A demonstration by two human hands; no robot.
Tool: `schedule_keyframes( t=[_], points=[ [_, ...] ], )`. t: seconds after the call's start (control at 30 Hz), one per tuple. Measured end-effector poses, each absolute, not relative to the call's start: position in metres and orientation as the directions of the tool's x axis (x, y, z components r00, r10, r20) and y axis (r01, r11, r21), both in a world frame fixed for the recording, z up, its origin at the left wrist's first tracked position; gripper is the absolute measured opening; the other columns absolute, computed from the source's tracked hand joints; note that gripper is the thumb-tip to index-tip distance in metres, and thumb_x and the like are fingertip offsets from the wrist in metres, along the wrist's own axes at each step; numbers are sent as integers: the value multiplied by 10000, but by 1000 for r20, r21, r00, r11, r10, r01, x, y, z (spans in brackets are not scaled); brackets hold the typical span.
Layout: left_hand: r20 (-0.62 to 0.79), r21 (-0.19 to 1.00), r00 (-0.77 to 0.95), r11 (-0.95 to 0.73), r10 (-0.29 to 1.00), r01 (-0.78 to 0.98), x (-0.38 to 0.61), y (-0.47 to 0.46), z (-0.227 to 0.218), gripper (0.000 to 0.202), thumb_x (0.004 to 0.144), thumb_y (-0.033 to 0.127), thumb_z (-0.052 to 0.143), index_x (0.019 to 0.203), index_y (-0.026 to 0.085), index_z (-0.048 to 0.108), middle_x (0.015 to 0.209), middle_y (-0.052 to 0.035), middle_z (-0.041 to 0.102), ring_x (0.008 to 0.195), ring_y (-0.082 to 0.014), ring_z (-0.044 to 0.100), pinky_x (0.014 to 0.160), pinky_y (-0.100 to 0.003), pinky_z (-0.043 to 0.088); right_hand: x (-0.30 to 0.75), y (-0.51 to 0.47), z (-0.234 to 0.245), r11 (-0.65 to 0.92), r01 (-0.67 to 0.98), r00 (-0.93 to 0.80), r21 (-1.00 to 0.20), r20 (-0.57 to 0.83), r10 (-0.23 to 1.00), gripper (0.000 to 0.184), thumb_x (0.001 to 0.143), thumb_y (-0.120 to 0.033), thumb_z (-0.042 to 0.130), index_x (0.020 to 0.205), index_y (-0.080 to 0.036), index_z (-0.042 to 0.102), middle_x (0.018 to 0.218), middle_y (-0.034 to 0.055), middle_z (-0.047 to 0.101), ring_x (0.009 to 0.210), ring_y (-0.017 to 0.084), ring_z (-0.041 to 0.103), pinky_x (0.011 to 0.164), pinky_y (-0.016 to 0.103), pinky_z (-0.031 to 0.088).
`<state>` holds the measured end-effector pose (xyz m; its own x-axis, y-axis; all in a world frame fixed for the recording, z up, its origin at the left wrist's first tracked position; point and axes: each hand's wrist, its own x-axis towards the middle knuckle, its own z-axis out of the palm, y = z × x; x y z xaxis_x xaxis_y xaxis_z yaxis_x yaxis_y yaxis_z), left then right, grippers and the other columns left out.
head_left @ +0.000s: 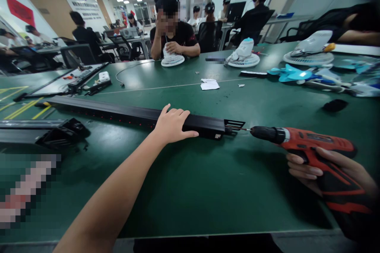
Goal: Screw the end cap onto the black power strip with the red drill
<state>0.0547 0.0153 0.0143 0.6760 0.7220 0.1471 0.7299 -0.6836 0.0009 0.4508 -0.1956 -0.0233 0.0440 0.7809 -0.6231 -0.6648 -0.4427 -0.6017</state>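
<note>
Left forearm [115, 189] at the bottom edge, slanting up and right across the green table [208, 197]. At its far end, left hand [173, 126], palm down and clasped over a black bar [130, 115]: fingers bent over the top, thumb stretched rightward along the near side. Also close to the camera, at lower right, right hand [354, 169], wrapped round the handle of a red-and-black drill [314, 139], fingers by the trigger. Trigger pressed or not: impossible to tell.

Bar flat on the table, running from the far left to just past the left hand. Directly under that hand near its right end; well apart from the right hand, with drill and bit [245, 129] in between. At the bar's right end, slotted black pieces [235, 123] and a small pale label [217, 136]. Bit pointed left at that end; contact at the tip too fine to make out.

To the left, on the near side of the bar, other bars [26, 136]. Beyond it, paper [209, 85]. Farther right, blue blades [292, 73]. Across the table, a co-worker [190, 34], one hand [174, 48] on a small fan [172, 61], the other [160, 23] raised to the head.
</note>
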Motion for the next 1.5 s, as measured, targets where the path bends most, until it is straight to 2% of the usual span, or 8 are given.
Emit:
schedule_keyframes(
  t=[0.17,0.33,0.43,0.7,0.83,1.07,1.37,1.5],
  points=[
    [169,24,683,-696,711,718,53,18,12,807,943,852,553,1435,221,655,1408,-143,733,1343,-366,657,1330,-634,229,453,-196,-27,-455,-664,32,-594,-630,776,402,761,-574,813,850,-253,588,663,-31,305,589,155,263,434,270,376],
    [129,47,679,-689,722,724,52,18,15,818,947,818,593,1519,234,613,1548,-138,662,1450,-363,595,1323,-601,290,454,-198,-29,-436,-665,40,-606,-612,790,401,811,-591,782,874,-257,570,685,-26,322,589,150,280,452,273,383],
    [119,42,672,-679,731,732,52,18,17,849,943,818,604,1555,230,595,1590,-136,632,1487,-361,570,1334,-589,283,455,-197,-29,-446,-672,29,-591,-623,782,423,800,-609,783,863,-255,559,673,-30,307,587,147,271,448,272,369],
    [168,64,692,-708,702,703,50,23,13,800,951,808,607,1505,233,648,1512,-118,700,1410,-341,642,1347,-614,222,456,-195,-28,-462,-693,5,-554,-644,765,400,765,-577,795,846,-245,586,646,-37,293,586,150,252,457,272,398],
    [184,62,693,-712,697,700,51,23,11,797,951,822,590,1481,231,665,1468,-122,727,1359,-345,672,1333,-614,244,457,-196,-29,-455,-700,-7,-551,-632,775,401,791,-582,788,865,-251,575,654,-32,312,592,155,271,462,274,406],
    [182,17,678,-692,712,722,53,19,11,847,941,845,587,1473,191,663,1437,-152,733,1355,-347,669,1329,-564,273,458,-197,-30,-444,-679,24,-584,-623,781,403,806,-580,786,888,-257,559,673,-26,334,594,156,287,470,277,416],
    [148,63,682,-695,716,716,50,20,14,913,935,846,578,1558,180,605,1522,-161,681,1419,-363,622,1313,-573,318,458,-198,-32,-452,-604,9,-657,-573,820,426,841,-637,745,879,-258,555,687,-27,318,600,161,285,469,281,383],
    [149,69,693,-706,706,705,50,19,15,909,938,855,558,1582,215,582,1548,-149,664,1431,-366,614,1303,-581,337,461,-197,-34,-473,-576,-17,-667,-569,822,441,849,-666,725,869,-258,558,676,-36,292,594,166,279,484,298,401]
  ],
)
